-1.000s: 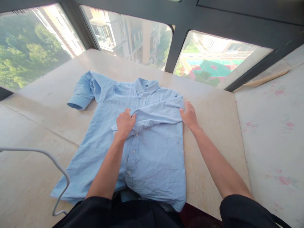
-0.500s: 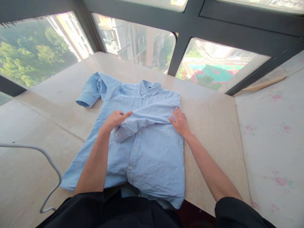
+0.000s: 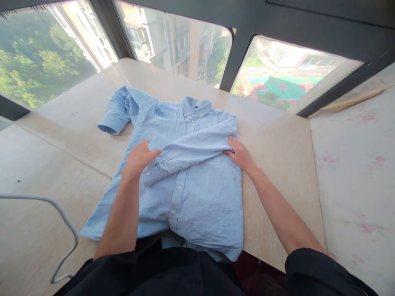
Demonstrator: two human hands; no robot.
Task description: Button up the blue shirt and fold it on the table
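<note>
A light blue button-up shirt (image 3: 210, 197) lies front up, its collar toward the windows. One sleeve (image 3: 197, 144) is laid across the chest, its buttoned cuff (image 3: 151, 174) pointing left. My left hand (image 3: 140, 158) is over the shirt at the cuff end, thumb stretched along the sleeve and fingers apart from it; whether it touches the cloth is hard to tell. At the shirt's right edge, my right hand (image 3: 240, 154) rests on the sleeve below the shoulder, thumb and fingers apart. The other sleeve (image 3: 115, 111) sticks out at the upper left with its cuff opening showing.
The pale surface (image 3: 277, 164) under the shirt has a seam at the left. A white cable (image 3: 69, 224) curves over its lower left. Dark window frames (image 3: 237, 53) bound the far side, and a flowered wall covering (image 3: 354, 172) stands at the right.
The crossing sleeve lies straighter and flatter, with fewer folds near the cuff. My left hand has shifted left; my right hand's fingers have drawn closer together. The view has shifted slightly.
</note>
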